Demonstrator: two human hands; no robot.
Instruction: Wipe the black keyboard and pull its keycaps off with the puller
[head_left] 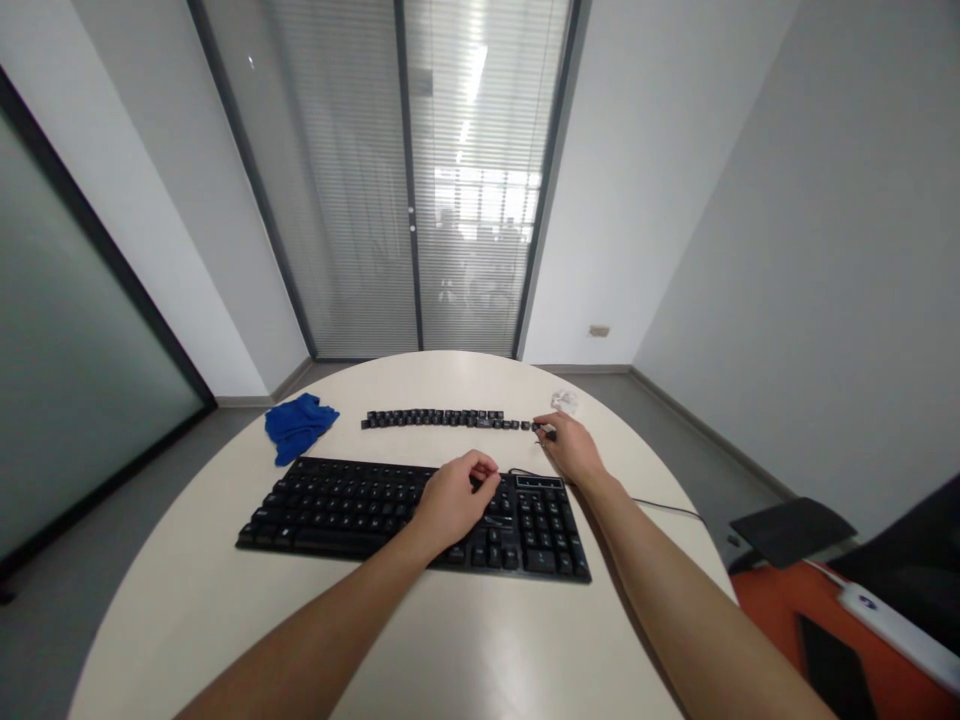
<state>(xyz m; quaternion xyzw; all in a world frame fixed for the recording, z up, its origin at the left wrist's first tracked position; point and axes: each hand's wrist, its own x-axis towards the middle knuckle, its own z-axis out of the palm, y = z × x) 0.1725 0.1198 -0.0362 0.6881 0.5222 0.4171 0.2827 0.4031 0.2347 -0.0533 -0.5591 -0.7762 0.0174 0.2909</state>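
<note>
A black keyboard lies across the table in front of me. Over its right part hovers my left hand, with the fingers curled in and the thumb near the fingertips; anything between them is too small or hidden to make out. Beyond the keyboard, loose black keycaps are lined up in two rows. At the right end of the nearer row, my right hand pinches a small black keycap at its fingertips. Part of the keyboard's keys is hidden under my left hand and wrist.
A blue cloth lies crumpled at the table's left. Behind my right hand is a crumpled piece of clear plastic. The keyboard's cable runs off to the right. An orange chair holding a white power strip stands beside the round table.
</note>
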